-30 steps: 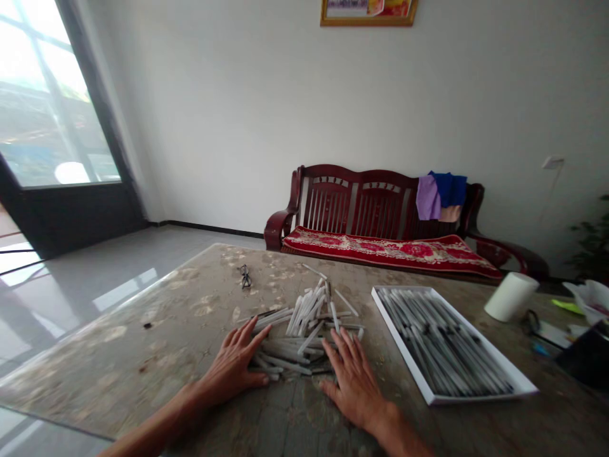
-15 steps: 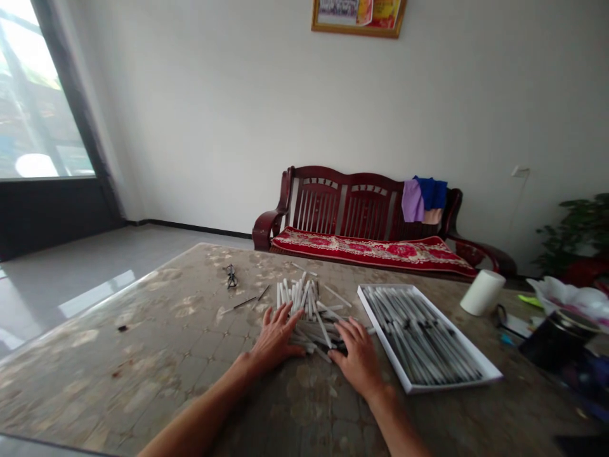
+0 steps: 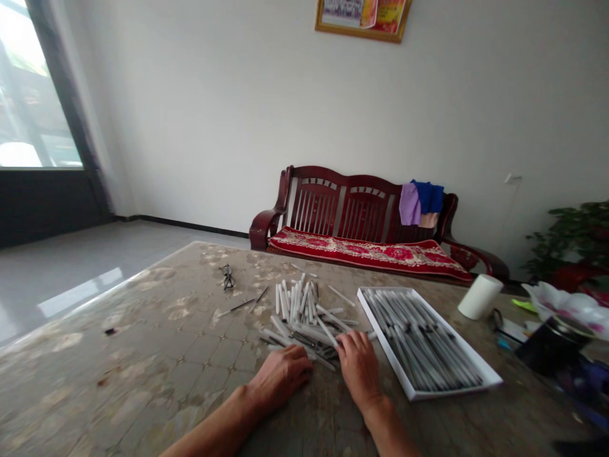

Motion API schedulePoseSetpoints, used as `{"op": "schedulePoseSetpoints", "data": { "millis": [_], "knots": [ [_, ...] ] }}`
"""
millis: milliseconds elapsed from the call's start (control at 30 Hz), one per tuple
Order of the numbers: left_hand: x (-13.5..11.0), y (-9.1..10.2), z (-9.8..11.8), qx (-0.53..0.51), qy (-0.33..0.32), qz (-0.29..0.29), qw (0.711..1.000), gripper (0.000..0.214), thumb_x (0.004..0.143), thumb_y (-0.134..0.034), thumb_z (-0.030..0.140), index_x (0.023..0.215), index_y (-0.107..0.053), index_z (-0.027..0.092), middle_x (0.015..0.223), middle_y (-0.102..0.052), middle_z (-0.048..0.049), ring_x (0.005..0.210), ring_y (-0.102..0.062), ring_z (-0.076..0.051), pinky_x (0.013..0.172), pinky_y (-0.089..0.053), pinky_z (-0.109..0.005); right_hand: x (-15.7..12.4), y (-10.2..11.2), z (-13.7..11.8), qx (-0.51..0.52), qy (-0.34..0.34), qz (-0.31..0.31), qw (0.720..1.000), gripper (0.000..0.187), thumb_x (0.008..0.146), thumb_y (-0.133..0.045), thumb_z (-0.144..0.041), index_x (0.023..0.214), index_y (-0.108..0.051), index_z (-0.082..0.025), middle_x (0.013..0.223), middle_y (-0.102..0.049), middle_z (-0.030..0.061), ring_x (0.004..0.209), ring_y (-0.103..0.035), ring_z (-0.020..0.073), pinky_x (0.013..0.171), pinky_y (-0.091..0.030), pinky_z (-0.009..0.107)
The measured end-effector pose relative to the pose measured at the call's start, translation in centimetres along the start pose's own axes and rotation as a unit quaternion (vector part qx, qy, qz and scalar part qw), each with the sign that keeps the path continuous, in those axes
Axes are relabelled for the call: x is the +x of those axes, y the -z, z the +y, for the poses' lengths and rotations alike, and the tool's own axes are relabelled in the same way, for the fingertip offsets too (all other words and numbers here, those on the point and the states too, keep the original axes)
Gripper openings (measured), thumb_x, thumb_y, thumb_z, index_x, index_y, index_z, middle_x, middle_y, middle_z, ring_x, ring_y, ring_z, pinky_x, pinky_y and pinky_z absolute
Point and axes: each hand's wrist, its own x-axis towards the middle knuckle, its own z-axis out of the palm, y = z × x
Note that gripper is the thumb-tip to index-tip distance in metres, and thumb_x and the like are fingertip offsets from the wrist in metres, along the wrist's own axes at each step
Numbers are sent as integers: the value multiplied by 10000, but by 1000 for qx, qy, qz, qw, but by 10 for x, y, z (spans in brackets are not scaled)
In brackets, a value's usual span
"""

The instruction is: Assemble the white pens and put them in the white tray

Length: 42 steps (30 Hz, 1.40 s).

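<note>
A loose pile of white pen tubes lies in the middle of the marbled table. My left hand rests at the pile's near left edge with its fingers curled under; what they hold is hidden. My right hand sits at the pile's near right edge, fingers bent and closed over a few tubes. Just right of that hand lies a white tray filled with several grey pens laid side by side.
Folded glasses and thin dark refills lie beyond the pile on the left. A white roll, a black container and a white flower crowd the table's right end. A wooden bench stands behind.
Both hands pulled back toward me from flat on top of the pile to its near edge, and their fingers curled closed. The view swung slightly right.
</note>
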Motion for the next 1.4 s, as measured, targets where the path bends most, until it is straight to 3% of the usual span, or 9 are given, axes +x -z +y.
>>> {"op": "schedulePoseSetpoints", "data": {
  "millis": [167, 300, 533, 733, 867, 1067, 1267, 1333, 1400],
  "knots": [
    [1, -5, -12, 7, 93, 109, 990, 190, 915, -522, 200, 1062, -638, 231, 968, -675, -34, 850, -663, -162, 745, -503, -234, -3, -3, 6, 38, 4, 66, 997, 188, 984, -432, -301, 885, -576, -228, 833, -631, 43, 817, -596, 215, 734, -441, 321],
    [8, -13, -11, 88, 70, 163, 980, 330, 910, -531, 186, 1235, -567, 228, 964, -657, -51, 841, -647, -176, 739, -509, -252, -4, -6, -4, 80, 35, 70, 994, 271, 1000, -383, -351, 864, -586, -233, 789, -641, 35, 765, -613, 202, 697, -452, 304],
    [13, -7, -17, 137, 118, 166, 969, 110, 915, -531, 226, 917, -641, 227, 853, -617, -26, 773, -621, -167, 692, -489, -246, -6, 2, -11, 178, 25, 39, 983, 202, 965, -427, -268, 981, -624, -227, 887, -691, 40, 843, -654, 178, 743, -488, 267],
    [10, -1, -15, -3, 196, 280, 940, 108, 918, -474, 233, 910, -582, 227, 853, -630, -33, 744, -627, -170, 690, -495, -266, -9, 18, -15, 86, -6, -102, 991, 81, 845, -579, -208, 851, -645, -255, 880, -665, 24, 828, -658, 192, 698, -464, 263],
    [14, -7, -7, -168, 201, 312, 913, 86, 902, -507, 276, 866, -569, 228, 728, -620, 3, 655, -623, -156, 666, -498, -266, -6, 14, -25, 41, -13, -126, 991, 116, 826, -587, -182, 865, -649, -271, 905, -663, 19, 800, -669, 189, 639, -445, 258],
    [23, -17, -14, -425, 250, 328, 805, 253, 836, -618, 436, 883, -598, 189, 549, -586, 46, 471, -563, -124, 458, -440, -216, 6, 4, -26, 21, -44, -123, 991, 165, 723, -559, -93, 787, -606, -237, 815, -671, 44, 745, -661, 216, 608, -436, 279],
    [31, -4, -20, -583, 302, 375, 654, 431, 649, -774, 533, 795, -640, 150, 655, -688, -4, 518, -624, -115, 454, -468, -198, 18, 4, -12, 162, -58, -97, 980, 183, 712, -509, -88, 745, -612, -234, 805, -688, 41, 798, -662, 224, 690, -471, 300],
    [33, 0, -21, -620, 322, 376, 609, 446, 593, -820, 514, 766, -643, 143, 656, -699, -11, 543, -642, -114, 470, -482, -188, 23, 2, -10, 246, -123, -71, 959, 100, 751, -523, -172, 728, -600, -231, 720, -672, 28, 713, -655, 217, 632, -477, 299],
    [35, 2, -22, -646, 326, 365, 586, 450, 560, -852, 481, 768, -653, 136, 658, -709, -19, 555, -650, -110, 481, -493, -178, 30, 0, -12, 366, -218, -35, 904, 101, 785, -547, -313, 761, -584, -222, 660, -652, 13, 618, -643, 208, 536, -479, 289]
  ]
}}
